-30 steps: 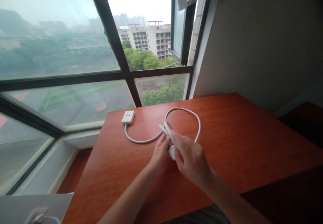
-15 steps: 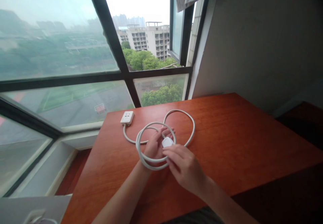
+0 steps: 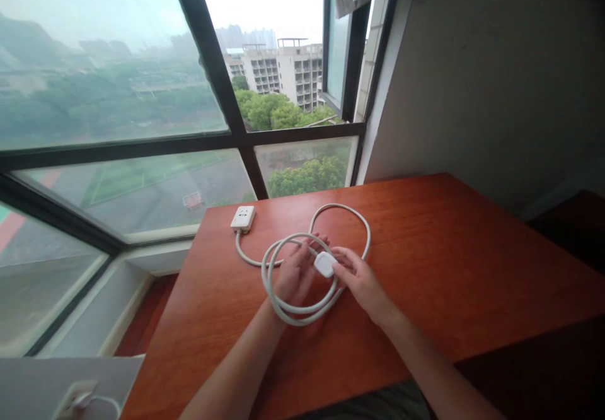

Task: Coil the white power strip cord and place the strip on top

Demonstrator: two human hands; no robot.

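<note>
A reddish table (image 3: 425,250) bears a socket box (image 3: 243,218) and some cable (image 3: 369,234).

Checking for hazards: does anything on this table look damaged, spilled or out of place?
Nothing stands out: the white cord looks unbroken where visible, the socket block lies face up, and the table shows no spill.

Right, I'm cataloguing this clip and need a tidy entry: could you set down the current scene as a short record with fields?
Left grip: fingers extended, palm turned up, cord loops crossing in front of its wrist
Right grip: thumb and fingers on the white plug
Plug prongs: not visible
Extension cord: white, partly coiled, another loop beyond the hands
Socket block: white, near the table's far left corner, attached to the cord
Table: reddish-brown wood
Background: dark-framed windows, with trees and buildings outside
</note>
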